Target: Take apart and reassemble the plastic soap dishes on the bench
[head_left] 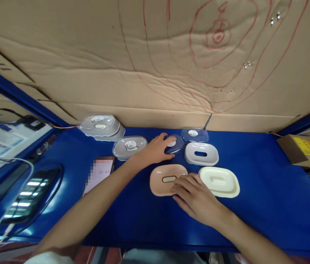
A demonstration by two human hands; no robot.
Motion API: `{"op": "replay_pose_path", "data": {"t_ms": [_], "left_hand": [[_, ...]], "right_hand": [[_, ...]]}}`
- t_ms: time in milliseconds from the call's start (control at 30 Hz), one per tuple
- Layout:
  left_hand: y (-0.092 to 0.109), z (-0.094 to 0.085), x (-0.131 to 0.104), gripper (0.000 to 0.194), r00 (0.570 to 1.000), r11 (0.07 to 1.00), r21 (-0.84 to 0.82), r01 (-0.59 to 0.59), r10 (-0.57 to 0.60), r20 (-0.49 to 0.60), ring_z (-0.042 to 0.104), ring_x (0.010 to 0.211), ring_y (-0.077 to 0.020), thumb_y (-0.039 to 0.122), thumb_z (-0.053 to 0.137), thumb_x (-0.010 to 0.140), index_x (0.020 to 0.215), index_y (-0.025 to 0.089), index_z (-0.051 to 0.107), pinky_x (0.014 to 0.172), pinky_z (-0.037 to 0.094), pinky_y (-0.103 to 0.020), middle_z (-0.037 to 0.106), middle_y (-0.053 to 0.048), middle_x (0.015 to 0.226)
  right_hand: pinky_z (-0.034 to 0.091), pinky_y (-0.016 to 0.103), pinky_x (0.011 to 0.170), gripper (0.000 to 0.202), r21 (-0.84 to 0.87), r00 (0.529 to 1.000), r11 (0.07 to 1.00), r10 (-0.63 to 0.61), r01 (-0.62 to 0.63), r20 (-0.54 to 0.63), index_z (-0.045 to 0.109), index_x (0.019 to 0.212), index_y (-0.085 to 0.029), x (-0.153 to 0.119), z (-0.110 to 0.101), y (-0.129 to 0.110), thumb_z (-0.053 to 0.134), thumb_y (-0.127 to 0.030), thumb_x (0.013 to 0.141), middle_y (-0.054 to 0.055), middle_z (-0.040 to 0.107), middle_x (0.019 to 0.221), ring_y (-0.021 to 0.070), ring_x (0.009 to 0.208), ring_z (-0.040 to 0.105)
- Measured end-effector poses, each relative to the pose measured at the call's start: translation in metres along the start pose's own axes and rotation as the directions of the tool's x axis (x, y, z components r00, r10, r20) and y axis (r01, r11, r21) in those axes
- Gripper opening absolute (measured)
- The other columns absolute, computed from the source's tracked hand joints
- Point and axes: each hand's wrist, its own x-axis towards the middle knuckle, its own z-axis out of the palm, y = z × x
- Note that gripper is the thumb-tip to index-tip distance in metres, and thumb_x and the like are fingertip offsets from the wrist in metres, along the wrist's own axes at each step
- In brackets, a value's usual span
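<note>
My left hand (157, 149) reaches to the back of the blue table, its thumb and fingers around the left end of a clear plastic lid (177, 146) with a round white sticker. My right hand (195, 194) has curled fingers on the right edge of a peach-pink soap dish (157, 183), covering that edge. An oval slot in the dish's middle shows a pale piece. Just right of my right hand lies a cream oval tray (229, 183). Behind it sits a white soap dish (211, 156) with an oval slot, and another clear lid (199, 136) lies behind that.
At the back left are lidded grey soap dishes (129, 147) and a stack of them (111, 128). A phone (101, 170) lies left of my left forearm. Cables and a dark device (31, 194) occupy the far left. Cardboard (89, 73) walls the back; a box (306, 150) stands right.
</note>
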Motion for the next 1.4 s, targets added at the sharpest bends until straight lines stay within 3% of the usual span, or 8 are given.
{"op": "replay_pose_path", "data": {"t_ms": [133, 233, 433, 533, 700, 1067, 1233, 1400], "left_hand": [[0.01, -0.017, -0.022, 0.064, 0.996, 0.995, -0.097, -0.022, 0.014, -0.088, 0.059, 0.134, -0.03, 0.035, 0.075, 0.09, 0.147, 0.026, 0.047, 0.115, 0.048, -0.048, 0.055, -0.012, 0.145], [0.023, -0.026, -0.06, 0.059, 0.989, 0.975, -0.195, -0.104, 0.08, -0.127, 0.055, 0.14, -0.0297, 0.03, 0.073, 0.088, 0.142, 0.027, 0.048, 0.118, 0.047, -0.048, 0.052, -0.011, 0.151], [0.045, -0.002, -0.113, 0.061, 0.988, 0.978, -0.141, -0.156, 0.154, -0.019, 0.05, 0.147, -0.0344, 0.023, 0.073, 0.083, 0.14, 0.027, 0.051, 0.118, 0.048, -0.052, 0.05, -0.014, 0.157], [0.047, 0.013, -0.113, 0.059, 0.981, 0.978, -0.081, -0.192, 0.191, -0.017, 0.047, 0.149, -0.0359, 0.024, 0.072, 0.083, 0.139, 0.025, 0.052, 0.119, 0.046, -0.056, 0.048, -0.017, 0.159], [0.044, 0.026, -0.112, 0.07, 0.968, 0.967, 0.058, -0.248, 0.25, -0.022, 0.053, 0.142, -0.0414, 0.051, 0.081, 0.086, 0.143, 0.022, 0.052, 0.112, 0.051, -0.059, 0.05, -0.022, 0.157], [0.045, 0.027, -0.112, 0.066, 0.962, 0.959, 0.128, -0.255, 0.265, -0.068, 0.044, 0.152, -0.0425, 0.033, 0.073, 0.085, 0.147, 0.022, 0.053, 0.117, 0.044, -0.06, 0.047, -0.023, 0.161], [0.039, 0.033, -0.112, 0.074, 0.966, 0.959, 0.137, -0.248, 0.256, -0.045, 0.043, 0.152, -0.0438, 0.052, 0.08, 0.087, 0.149, 0.022, 0.052, 0.115, 0.047, -0.06, 0.047, -0.024, 0.162], [0.037, 0.035, -0.114, 0.073, 0.96, 0.95, 0.177, -0.256, 0.272, -0.069, 0.043, 0.153, -0.0439, 0.054, 0.076, 0.092, 0.152, 0.022, 0.05, 0.116, 0.046, -0.06, 0.045, -0.025, 0.164]], "right_hand": [[0.051, 0.041, 0.094, 0.014, -0.005, 1.0, 1.0, -0.004, 0.004, -0.027, 0.067, 0.117, -0.02, 0.001, -0.002, 0.002, 0.059, -0.022, 0.105, 0.009, 0.074, 0.117, 0.0259, 0.112, 0.067], [0.052, 0.041, 0.088, 0.014, 0.027, 0.981, 1.0, 0.002, 0.003, -0.195, 0.067, 0.117, -0.02, -0.001, -0.014, 0.004, 0.062, -0.024, 0.104, 0.009, 0.075, 0.111, 0.0251, 0.102, 0.069], [0.053, 0.041, 0.082, 0.021, 0.13, 0.874, 0.988, 0.137, -0.086, -0.467, 0.068, 0.111, -0.024, -0.008, -0.032, 0.003, 0.059, -0.01, 0.099, 0.007, 0.074, 0.1, 0.024, 0.092, 0.069], [0.052, 0.04, 0.081, 0.017, 0.123, 0.893, 0.989, 0.132, -0.087, -0.431, 0.068, 0.107, -0.023, -0.005, -0.026, 0.003, 0.06, -0.011, 0.1, 0.006, 0.075, 0.098, 0.0227, 0.089, 0.068], [0.05, 0.039, 0.081, 0.013, 0.093, 0.929, 0.988, 0.151, -0.127, -0.338, 0.068, 0.105, -0.021, 0.0, -0.016, 0.006, 0.057, -0.015, 0.104, 0.006, 0.075, 0.099, 0.0219, 0.091, 0.068], [0.058, 0.047, 0.094, 0.021, 0.006, 0.978, 0.985, 0.17, -0.171, -0.123, 0.065, 0.124, -0.02, 0.0, -0.012, 0.008, 0.054, -0.023, 0.106, 0.013, 0.07, 0.119, 0.0275, 0.11, 0.068], [0.055, 0.063, 0.11, 0.055, 0.022, 0.99, 0.99, 0.14, -0.14, -0.021, 0.053, 0.144, -0.018, -0.008, -0.008, 0.011, 0.074, -0.033, 0.096, 0.02, 0.059, 0.142, 0.0418, 0.147, 0.049], [0.057, 0.057, 0.112, 0.065, 0.003, 0.993, 0.993, 0.116, -0.116, 0.033, 0.046, 0.151, -0.014, -0.012, -0.001, 0.016, 0.077, -0.025, 0.095, 0.026, 0.05, 0.154, 0.0395, 0.149, 0.05]]}}
